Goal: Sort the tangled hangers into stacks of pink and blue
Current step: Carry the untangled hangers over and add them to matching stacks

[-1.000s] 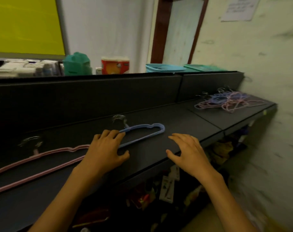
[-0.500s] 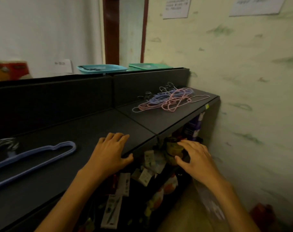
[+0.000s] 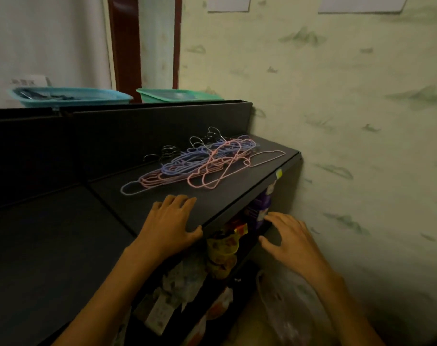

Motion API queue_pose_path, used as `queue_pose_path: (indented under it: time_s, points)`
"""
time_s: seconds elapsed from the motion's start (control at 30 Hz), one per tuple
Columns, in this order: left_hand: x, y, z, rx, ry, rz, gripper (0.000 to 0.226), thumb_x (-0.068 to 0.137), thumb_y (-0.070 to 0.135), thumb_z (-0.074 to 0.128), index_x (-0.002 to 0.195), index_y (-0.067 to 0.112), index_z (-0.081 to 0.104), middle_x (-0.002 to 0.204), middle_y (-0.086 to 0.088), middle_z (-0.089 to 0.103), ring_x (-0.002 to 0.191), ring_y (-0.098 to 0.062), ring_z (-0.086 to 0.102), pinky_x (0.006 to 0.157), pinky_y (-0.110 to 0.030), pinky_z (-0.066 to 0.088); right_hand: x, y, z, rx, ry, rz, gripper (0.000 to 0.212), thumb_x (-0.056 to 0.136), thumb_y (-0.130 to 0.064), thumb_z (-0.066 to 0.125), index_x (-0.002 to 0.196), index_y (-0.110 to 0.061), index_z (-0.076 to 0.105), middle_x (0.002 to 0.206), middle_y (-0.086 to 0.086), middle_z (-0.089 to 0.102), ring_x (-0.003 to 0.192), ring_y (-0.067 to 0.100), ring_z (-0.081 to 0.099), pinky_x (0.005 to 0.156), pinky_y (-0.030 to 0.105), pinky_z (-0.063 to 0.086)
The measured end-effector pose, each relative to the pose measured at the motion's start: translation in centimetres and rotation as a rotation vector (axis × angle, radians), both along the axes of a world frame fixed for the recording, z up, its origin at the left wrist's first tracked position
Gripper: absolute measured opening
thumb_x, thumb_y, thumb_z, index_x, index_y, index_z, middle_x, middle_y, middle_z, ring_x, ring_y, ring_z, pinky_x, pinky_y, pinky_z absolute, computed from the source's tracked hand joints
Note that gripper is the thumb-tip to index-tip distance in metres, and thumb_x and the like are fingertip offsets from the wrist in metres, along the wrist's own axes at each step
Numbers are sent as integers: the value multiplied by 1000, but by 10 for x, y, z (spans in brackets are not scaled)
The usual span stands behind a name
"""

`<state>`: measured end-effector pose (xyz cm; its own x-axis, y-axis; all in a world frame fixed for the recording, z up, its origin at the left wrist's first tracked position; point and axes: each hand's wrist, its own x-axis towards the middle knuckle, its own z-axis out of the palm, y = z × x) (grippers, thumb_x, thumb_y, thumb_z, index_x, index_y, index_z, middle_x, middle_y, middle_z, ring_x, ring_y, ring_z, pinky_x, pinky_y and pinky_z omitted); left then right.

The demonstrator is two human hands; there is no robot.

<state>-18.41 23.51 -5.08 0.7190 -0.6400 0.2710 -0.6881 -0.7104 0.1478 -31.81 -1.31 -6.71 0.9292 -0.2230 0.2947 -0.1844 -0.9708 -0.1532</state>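
Observation:
A tangled pile of pink and blue hangers (image 3: 202, 163) with metal hooks lies on the right end of the black shelf top (image 3: 237, 196), near the wall. My left hand (image 3: 171, 222) rests flat on the shelf's front edge, just short of the pile, fingers straight and holding nothing. Off the shelf to the right hovers my right hand (image 3: 290, 239), in front of the lower shelf, fingers spread and empty.
A black back panel (image 3: 137, 131) rises behind the shelf top, with a blue tray (image 3: 70, 97) and a green tray (image 3: 177, 94) behind it. Packaged goods (image 3: 222, 248) fill the shelves below. A plastic bag (image 3: 285, 310) lies low at right. The wall stands close on the right.
The view has swung right along the shelf. The sorted blue and pink hangers have left the frame at left, and the tangled pile is now close in front of both hands.

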Motion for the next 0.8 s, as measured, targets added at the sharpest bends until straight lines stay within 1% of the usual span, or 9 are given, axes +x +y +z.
queue_pose_path:
  time_s: [0.1, 0.17, 0.23, 0.3, 0.43, 0.63, 0.8]
  points:
    - [38, -36, 8, -21, 2, 43, 76, 84, 60, 48, 147, 25, 25, 150, 2, 29, 136, -19, 26, 109, -40, 27, 44, -39, 9, -4, -29, 21, 78, 72, -67, 28, 134, -24, 49, 137, -4, 49, 128, 16, 42, 105, 32, 28]
    - [58, -56, 13, -10, 5, 68, 76, 85, 60, 50, 147, 26, 22, 151, 2, 26, 138, -19, 23, 111, -40, 23, 70, -58, 11, -6, -7, 46, 78, 71, -67, 27, 135, -26, 46, 138, -6, 47, 128, 15, 40, 107, 33, 27]
    - [74, -73, 16, 19, 21, 81, 77, 85, 59, 50, 148, 25, 21, 152, 1, 25, 138, -20, 22, 112, -42, 22, 94, -76, 10, 3, -8, 78, 76, 73, -67, 30, 135, -26, 46, 138, -6, 47, 128, 15, 41, 108, 32, 27]
    - [89, -87, 18, 46, 39, 99, 78, 85, 59, 51, 148, 27, 19, 152, 1, 23, 139, -20, 20, 114, -43, 19, 116, -91, 11, 17, -24, 103, 69, 77, -63, 39, 135, -26, 46, 138, -5, 47, 128, 15, 41, 108, 32, 27]
    - [116, -112, 18, 65, 34, 164, 80, 83, 60, 53, 148, 29, 18, 154, 0, 22, 140, -21, 18, 115, -44, 16, 159, -122, 10, 46, -37, 158, 60, 86, -52, 55, 138, -27, 41, 142, -6, 42, 132, 14, 34, 110, 31, 23]
    - [144, -153, 10, 104, 30, 286, 83, 81, 66, 51, 148, 30, 16, 154, 1, 20, 140, -21, 19, 115, -43, 16, 225, -169, 1, 69, -39, 290, 58, 86, -49, 56, 138, -27, 42, 143, -6, 42, 132, 13, 34, 111, 31, 22]
    - [151, -187, 9, 114, 57, 390, 86, 81, 68, 49, 149, 29, 13, 155, 1, 18, 142, -20, 15, 117, -44, 11, 276, -209, 7, 101, -47, 424, 55, 86, -44, 60, 135, -24, 46, 140, -4, 45, 131, 15, 36, 110, 30, 22]
